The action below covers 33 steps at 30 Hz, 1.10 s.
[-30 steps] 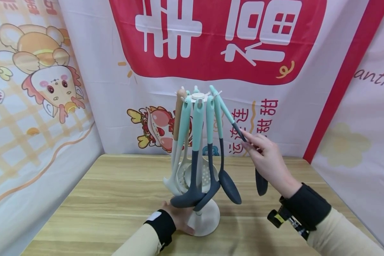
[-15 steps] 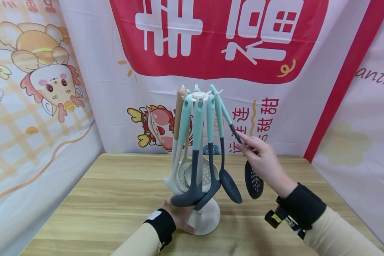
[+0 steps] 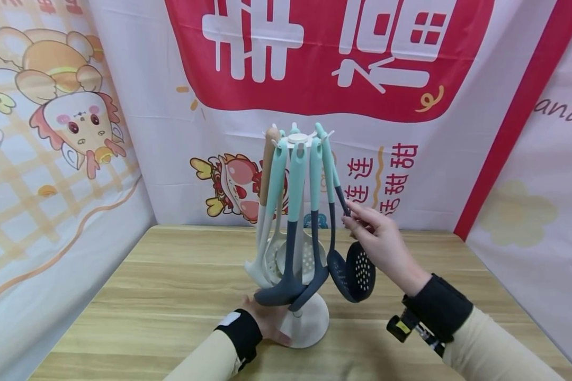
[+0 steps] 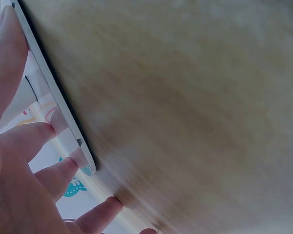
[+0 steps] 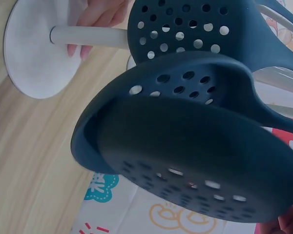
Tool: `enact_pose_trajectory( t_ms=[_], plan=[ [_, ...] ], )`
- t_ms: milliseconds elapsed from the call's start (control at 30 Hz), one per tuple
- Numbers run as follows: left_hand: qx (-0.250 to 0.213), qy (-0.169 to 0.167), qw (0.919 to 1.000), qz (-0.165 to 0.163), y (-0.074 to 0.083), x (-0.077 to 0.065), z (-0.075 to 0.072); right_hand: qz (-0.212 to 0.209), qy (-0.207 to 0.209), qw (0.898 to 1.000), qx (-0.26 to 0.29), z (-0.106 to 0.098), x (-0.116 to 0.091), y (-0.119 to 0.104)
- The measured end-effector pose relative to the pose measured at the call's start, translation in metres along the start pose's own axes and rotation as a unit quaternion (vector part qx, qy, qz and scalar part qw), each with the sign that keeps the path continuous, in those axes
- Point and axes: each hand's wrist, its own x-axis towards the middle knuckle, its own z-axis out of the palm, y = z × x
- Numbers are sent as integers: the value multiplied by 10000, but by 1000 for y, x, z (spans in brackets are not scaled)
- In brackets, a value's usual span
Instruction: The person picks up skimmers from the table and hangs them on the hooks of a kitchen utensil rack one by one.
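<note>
My right hand [image 3: 378, 238] pinches the dark shaft of a skimmer [image 3: 362, 272] with a mint-green handle. The handle's top is at the hooks of a white rotating utensil stand [image 3: 297, 138]. In the right wrist view the perforated bowl of the skimmer [image 5: 195, 141] fills the foreground, overlapping a second dark perforated utensil [image 5: 112, 92]. Low on the left, my left hand [image 3: 267, 320] rests at the stand's round white base [image 3: 310, 328], partly hidden by hanging utensils. Its spread fingers [image 4: 58, 178] reach along the base's rim and the table in the left wrist view.
Around the stand hang a dark ladle [image 3: 281, 293], other mint-handled utensils, pale ones behind and one with a brown handle [image 3: 268, 164]. The wood table [image 3: 181, 286] meets printed cloth walls [image 3: 148, 106] at the back and sides.
My right hand has moved left with the skimmer, bringing its bowl against the neighbouring utensil in view and its shaft nearer upright. The left hand stays at the base.
</note>
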Motion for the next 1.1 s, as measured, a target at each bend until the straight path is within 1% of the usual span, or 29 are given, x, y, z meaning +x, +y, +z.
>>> enact_pose_trajectory(
  t_ms=[167, 400, 633, 833, 1000, 1100],
  plan=[
    [219, -27, 9997, -87, 1, 1, 0, -110, 27, 9999, -4, 2, 0, -2],
    [178, -27, 9998, -114, 1, 2, -1, 37, 91, 10000, 1, 1, 0, -3],
    [229, -28, 9996, -137, 1, 3, -1, 25, -31, 9999, 137, 1, 2, -1],
    [184, -82, 9997, -119, 2, 3, -1, -26, -167, 9987, 475, -2, 3, 0],
    [535, 104, 9985, 56, 3, 2, -1, 47, -429, 9965, 717, -4, 3, -1],
    [820, 241, 9962, 174, 2, 2, 0, 54, -451, 9963, 726, -3, 4, 0]
  ],
)
